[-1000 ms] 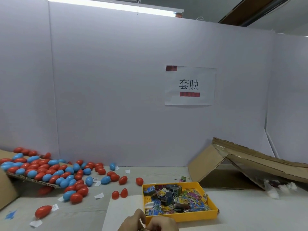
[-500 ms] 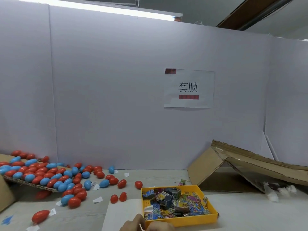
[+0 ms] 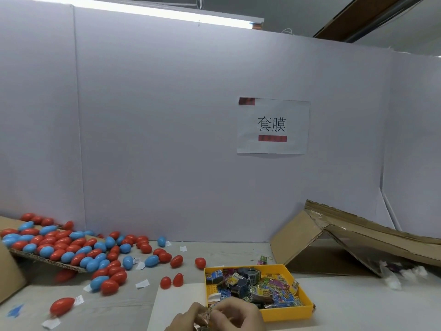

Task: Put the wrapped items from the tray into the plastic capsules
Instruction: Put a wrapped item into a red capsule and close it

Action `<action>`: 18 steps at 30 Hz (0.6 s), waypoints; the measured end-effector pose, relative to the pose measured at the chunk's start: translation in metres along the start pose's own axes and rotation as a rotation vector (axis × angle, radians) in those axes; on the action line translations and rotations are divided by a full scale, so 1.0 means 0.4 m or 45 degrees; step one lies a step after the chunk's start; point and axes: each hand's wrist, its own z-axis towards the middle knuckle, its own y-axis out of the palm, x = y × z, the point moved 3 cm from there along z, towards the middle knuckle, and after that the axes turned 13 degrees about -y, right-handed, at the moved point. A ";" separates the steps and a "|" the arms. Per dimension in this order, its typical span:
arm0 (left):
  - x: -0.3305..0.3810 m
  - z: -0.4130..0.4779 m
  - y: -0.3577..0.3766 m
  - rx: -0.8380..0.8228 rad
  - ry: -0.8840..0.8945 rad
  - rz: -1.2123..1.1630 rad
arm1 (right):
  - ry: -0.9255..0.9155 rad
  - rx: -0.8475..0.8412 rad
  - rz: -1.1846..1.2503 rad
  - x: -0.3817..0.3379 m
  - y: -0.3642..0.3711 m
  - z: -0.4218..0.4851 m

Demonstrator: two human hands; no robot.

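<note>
A yellow tray [image 3: 301,286] at the bottom centre is full of small colourful wrapped items [image 3: 260,286]. Just in front of it, at the lower edge of the view, my left hand [image 3: 183,317] and my right hand [image 3: 238,314] are held together. Between them they pinch a shiny crinkled wrapped item [image 3: 205,316]. Red and blue egg-shaped plastic capsules [image 3: 62,247] lie in a heap at the left, partly on a cardboard flap. An opened red capsule [image 3: 171,281], its two halves side by side, sits left of the tray.
A collapsed cardboard box [image 3: 346,240] leans at the right behind the tray. White partition walls enclose the table, with a paper sign [image 3: 273,126] on the back one. Small white paper slips [image 3: 142,283] lie scattered among the capsules. One red capsule [image 3: 62,306] lies apart at the lower left.
The camera tilted down a little, so both hands show more fully. They have risen into view in front of the tray with the wrapped item between them.
</note>
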 end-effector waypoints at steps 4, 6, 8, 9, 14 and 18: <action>0.040 -0.052 -0.069 -0.134 -0.128 -0.306 | -0.083 0.085 0.155 -0.001 -0.036 -0.004; 0.034 -0.070 -0.097 0.136 -0.123 -0.510 | -0.089 0.068 0.213 0.000 -0.046 -0.004; 0.027 -0.097 -0.098 0.127 -0.061 -0.873 | -0.112 0.037 0.244 -0.005 -0.046 -0.006; 0.034 -0.101 -0.095 0.055 -0.066 -1.004 | -0.107 0.033 0.264 -0.008 -0.042 -0.007; 0.050 -0.097 -0.078 -0.110 -0.033 -1.048 | -0.140 -0.030 0.242 0.002 -0.028 -0.007; 0.037 -0.093 -0.077 -0.096 -0.033 -1.055 | -0.160 -0.002 0.222 0.000 -0.029 -0.009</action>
